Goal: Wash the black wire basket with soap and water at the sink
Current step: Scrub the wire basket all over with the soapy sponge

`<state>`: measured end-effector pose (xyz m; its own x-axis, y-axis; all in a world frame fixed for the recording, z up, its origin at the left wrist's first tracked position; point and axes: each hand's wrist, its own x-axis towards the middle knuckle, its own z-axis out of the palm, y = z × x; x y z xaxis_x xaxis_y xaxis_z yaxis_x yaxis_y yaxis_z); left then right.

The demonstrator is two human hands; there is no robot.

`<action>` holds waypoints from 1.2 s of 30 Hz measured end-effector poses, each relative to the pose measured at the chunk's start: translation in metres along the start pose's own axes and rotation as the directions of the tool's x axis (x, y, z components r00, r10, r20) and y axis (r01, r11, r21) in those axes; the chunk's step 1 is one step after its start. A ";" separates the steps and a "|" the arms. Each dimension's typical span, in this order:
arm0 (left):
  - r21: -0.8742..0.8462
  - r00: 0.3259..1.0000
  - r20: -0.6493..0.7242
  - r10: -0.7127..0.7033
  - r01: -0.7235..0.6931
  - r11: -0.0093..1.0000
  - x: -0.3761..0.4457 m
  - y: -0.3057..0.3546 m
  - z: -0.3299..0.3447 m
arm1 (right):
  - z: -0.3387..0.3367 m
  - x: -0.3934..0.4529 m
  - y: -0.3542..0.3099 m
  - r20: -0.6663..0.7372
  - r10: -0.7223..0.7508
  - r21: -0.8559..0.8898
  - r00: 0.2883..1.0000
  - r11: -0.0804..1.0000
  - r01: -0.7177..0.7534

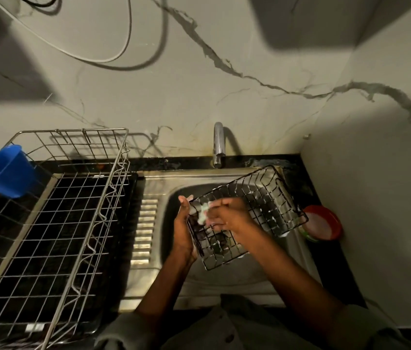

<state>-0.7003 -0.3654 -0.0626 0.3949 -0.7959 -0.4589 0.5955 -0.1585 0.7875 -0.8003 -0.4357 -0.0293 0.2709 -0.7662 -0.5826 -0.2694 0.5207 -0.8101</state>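
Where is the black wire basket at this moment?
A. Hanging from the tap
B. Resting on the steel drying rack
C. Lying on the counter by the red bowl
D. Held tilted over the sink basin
D: the left hand grips one end of the black wire basket, which tilts above the sink while the right hand scrubs inside it.

A home kitchen is shown. A stainless steel sink (224, 274) with a ribbed drainboard is set into a black stone table (330, 279), directly beneath the fingers (220, 218). A curved chrome tap (218, 145) is mounted beyond the fingers against a marble-patterned wall, and a large silver wire dish rack (55, 223) is placed to their left.
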 end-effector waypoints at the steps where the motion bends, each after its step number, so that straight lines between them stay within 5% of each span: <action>1: -0.030 1.000 0.010 -0.013 0.013 0.999 -0.002 -0.002 -0.002 | -0.002 0.003 0.002 -0.072 -0.042 -0.210 0.996 0.977 0.026; 2: -0.058 0.999 0.027 -0.027 0.028 0.998 0.000 -0.007 -0.005 | 0.001 0.003 0.004 -0.107 -0.077 -0.314 0.991 0.949 0.040; 7: -0.125 0.998 0.003 -0.057 0.057 0.990 0.002 -0.017 -0.006 | 0.035 -0.003 0.008 -0.141 -0.167 -0.291 0.976 0.949 0.121; 12: -0.046 0.996 -0.011 0.091 -0.092 0.995 0.003 -0.005 -0.012 | 0.013 -0.018 -0.006 0.241 -0.117 -0.038 0.963 0.991 0.130; 17: 0.073 0.993 0.017 0.120 -0.120 0.990 -0.001 -0.001 -0.007 | 0.020 -0.007 0.009 0.027 -0.241 -0.425 0.970 0.876 0.230; 21: 0.013 0.989 0.086 0.117 -0.119 0.993 0.006 -0.001 -0.015 | 0.010 -0.013 0.012 0.230 -0.181 -0.223 0.956 0.947 0.233; 25: 0.007 0.992 0.085 0.093 -0.094 0.996 0.002 0.001 -0.008 | 0.015 -0.017 0.007 0.148 -0.280 -0.181 0.948 0.935 0.305; 27: -0.046 0.993 0.074 0.093 -0.090 0.995 0.003 0.004 -0.009 | 0.011 -0.023 0.008 0.251 -0.251 -0.210 0.935 0.928 0.306; 31: -0.146 0.990 0.128 0.056 -0.037 0.989 0.012 0.007 -0.023 | -0.006 -0.030 0.016 0.486 -0.049 -0.614 0.872 0.692 0.381; 34: -0.123 0.994 0.086 0.063 -0.053 0.991 0.012 0.003 -0.019 | 0.018 -0.023 0.008 0.309 -0.220 -0.822 0.925 0.427 0.377; 36: -0.064 0.994 0.062 0.091 -0.087 0.994 0.009 0.001 -0.012 | 0.033 -0.013 0.004 0.101 -0.434 -0.823 0.895 0.469 0.320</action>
<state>-0.6874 -0.3654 -0.0705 0.4034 -0.8417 -0.3590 0.6021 -0.0512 0.7967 -0.7748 -0.4113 -0.0267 0.4528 -0.8738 -0.1771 -0.8005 -0.3110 -0.5124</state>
